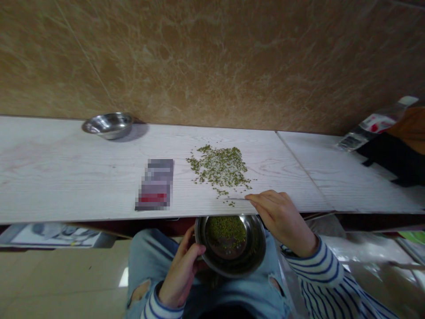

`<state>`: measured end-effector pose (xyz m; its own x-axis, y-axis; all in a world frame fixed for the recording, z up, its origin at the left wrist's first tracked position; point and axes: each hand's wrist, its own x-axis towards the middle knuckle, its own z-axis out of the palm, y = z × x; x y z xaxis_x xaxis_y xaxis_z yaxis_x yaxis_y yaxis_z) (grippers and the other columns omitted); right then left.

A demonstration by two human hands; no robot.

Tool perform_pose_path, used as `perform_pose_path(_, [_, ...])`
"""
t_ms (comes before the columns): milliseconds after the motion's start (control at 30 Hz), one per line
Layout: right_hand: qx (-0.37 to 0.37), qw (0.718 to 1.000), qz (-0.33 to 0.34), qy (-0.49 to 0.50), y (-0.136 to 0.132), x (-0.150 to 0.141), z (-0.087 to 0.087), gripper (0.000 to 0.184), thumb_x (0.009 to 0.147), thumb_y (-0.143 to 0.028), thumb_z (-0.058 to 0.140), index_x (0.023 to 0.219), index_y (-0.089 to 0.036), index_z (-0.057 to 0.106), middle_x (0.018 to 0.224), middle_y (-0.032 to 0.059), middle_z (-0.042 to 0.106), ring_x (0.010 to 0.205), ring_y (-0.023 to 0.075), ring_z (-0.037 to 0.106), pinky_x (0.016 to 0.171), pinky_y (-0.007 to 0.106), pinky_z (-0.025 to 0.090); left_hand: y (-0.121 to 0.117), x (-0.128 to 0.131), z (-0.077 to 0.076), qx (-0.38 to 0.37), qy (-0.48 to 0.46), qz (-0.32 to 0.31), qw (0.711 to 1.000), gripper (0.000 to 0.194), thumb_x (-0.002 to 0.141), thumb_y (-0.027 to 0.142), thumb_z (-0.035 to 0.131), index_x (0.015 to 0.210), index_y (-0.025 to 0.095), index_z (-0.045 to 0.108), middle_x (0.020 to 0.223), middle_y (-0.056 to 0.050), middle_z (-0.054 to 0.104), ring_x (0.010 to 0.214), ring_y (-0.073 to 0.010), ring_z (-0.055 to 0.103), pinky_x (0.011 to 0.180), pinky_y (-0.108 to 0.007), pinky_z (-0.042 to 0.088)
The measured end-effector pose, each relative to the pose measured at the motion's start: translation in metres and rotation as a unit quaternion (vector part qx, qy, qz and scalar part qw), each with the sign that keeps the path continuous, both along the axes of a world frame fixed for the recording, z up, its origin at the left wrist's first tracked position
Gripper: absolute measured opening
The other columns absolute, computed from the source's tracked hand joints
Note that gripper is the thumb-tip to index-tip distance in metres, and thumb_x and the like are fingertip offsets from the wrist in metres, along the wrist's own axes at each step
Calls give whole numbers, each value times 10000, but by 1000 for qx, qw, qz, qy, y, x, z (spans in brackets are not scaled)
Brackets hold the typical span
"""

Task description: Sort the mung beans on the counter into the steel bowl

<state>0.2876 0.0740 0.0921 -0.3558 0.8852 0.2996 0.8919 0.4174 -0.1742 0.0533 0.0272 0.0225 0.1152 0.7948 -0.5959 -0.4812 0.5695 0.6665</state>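
Observation:
My left hand (181,270) grips the rim of a steel bowl (255,254) held over my lap, just under the front edge of the white table (49,177). The bowl holds a heap of small green beans (226,228). My right hand (282,219) rests on the table's front edge above the bowl, fingers curled together and pinching a thin flat strip (237,199) that lies on the tabletop. A scatter of green beans mixed with pale grains (221,166) lies on the table just beyond that hand.
A second, empty-looking steel bowl (108,125) sits at the back left by the brown marbled wall. A blurred dark card or packet (156,184) lies left of the scatter. A plastic bottle (375,124) and dark cloth (395,161) lie at the far right.

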Motion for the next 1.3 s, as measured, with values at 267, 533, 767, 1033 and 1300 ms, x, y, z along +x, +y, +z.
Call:
perform_pose_path(267, [14,1000,-1,-3,8,-9,-1,262,934,-214,426,1091,-230,636,926,40,710,900,164,601,733,304,375,0,0,0,-2,9,1,1000,610,651,198,625,1253,207,529,1038,-65,679,824,-216,615,601,-301,473])
perform_pose_path(533, [20,999,-47,3,15,-3,-4,274,938,-217,411,1120,-230,616,995,56,697,924,180,597,747,314,365,1,0,1,1,15,8,1000,569,652,198,611,1217,204,548,1029,-57,674,829,-216,610,600,-301,473])
perform_pose_path(767, [15,999,-41,1,11,-5,-5,266,933,-210,429,1119,-227,619,960,50,700,914,179,591,752,309,361,0,0,1,4,18,4,1000,552,678,188,600,1225,202,522,992,-53,673,740,-178,588,574,-289,466])
perform_pose_path(1033, [7,999,-38,8,10,-6,-4,259,933,-208,441,1125,-228,614,965,42,697,924,178,585,756,313,361,0,-2,-1,8,4,-10,1000,550,680,186,616,1223,206,533,1059,-63,661,821,-196,599,606,-290,476])
perform_pose_path(1300, [7,1000,-17,24,4,-3,-6,236,928,-207,461,1099,-214,624,953,34,701,912,181,586,755,317,362,0,-3,-3,9,2,-12,1000,570,686,177,603,1248,210,507,1066,-63,655,798,-190,593,600,-298,482])
